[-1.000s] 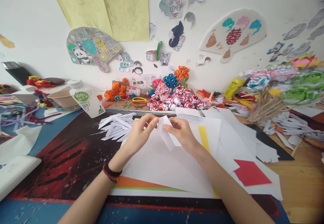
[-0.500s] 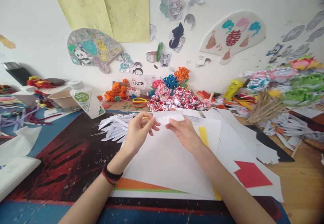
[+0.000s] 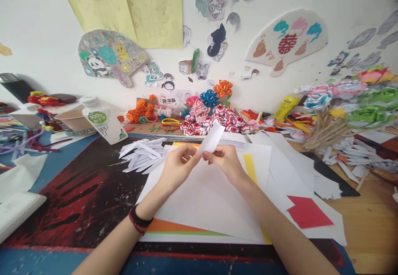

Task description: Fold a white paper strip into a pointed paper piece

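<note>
My two bare hands meet over a desk of paper craft, a narrow white paper strip (image 3: 213, 137) raised between them. The thumb and fingers of my left hand (image 3: 178, 163) pinch its lower end; my right hand (image 3: 228, 163) closes thumb and fingers on the same end, its fingers curled and the fingertips of both hands almost meeting. The strip's free end tilts up and to the right, in line with red-and-white flowers (image 3: 222, 119) massed behind. Below my hands lie large white sheets (image 3: 211, 200), with a yellow strip (image 3: 251, 169) near my right wrist. Beyond my left hand sits a loose heap of white paper pieces (image 3: 143, 155); a red paper piece (image 3: 311, 213) lies to the right of my right forearm.
</note>
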Demonstrator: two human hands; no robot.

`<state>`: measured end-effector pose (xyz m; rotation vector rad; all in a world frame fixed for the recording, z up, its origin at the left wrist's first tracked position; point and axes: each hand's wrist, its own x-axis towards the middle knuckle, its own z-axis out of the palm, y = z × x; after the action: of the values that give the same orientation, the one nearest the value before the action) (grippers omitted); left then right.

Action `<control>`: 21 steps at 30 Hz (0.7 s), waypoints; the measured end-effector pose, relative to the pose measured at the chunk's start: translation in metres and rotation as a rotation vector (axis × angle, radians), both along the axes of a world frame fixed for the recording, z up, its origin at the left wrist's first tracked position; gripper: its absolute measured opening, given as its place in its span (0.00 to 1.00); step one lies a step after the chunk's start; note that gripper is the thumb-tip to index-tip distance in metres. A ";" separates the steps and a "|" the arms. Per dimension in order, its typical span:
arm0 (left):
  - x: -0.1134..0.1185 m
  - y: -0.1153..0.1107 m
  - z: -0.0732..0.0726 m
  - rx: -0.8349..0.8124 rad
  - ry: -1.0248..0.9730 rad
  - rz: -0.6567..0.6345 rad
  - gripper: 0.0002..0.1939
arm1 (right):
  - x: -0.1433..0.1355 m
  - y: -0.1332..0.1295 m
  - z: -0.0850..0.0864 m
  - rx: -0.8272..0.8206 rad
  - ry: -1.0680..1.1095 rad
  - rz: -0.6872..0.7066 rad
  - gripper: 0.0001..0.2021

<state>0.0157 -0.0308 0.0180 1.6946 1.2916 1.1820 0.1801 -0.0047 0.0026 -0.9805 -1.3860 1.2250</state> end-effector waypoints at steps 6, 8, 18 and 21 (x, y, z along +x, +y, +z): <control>-0.001 -0.001 0.001 0.039 0.001 0.012 0.13 | 0.002 -0.001 0.003 0.005 0.013 0.025 0.13; -0.002 -0.001 0.001 0.044 0.037 0.008 0.13 | 0.001 -0.002 0.004 0.030 -0.011 0.015 0.14; -0.019 0.002 0.007 0.895 0.825 0.072 0.17 | 0.005 0.002 0.003 0.086 -0.171 -0.017 0.18; -0.021 0.001 0.006 1.028 0.977 0.001 0.11 | 0.004 0.003 0.001 0.103 -0.202 0.021 0.18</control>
<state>-0.0058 -0.0298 0.0240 3.3016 1.2170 1.1009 0.1844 -0.0022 0.0039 -1.0421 -1.6043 1.0814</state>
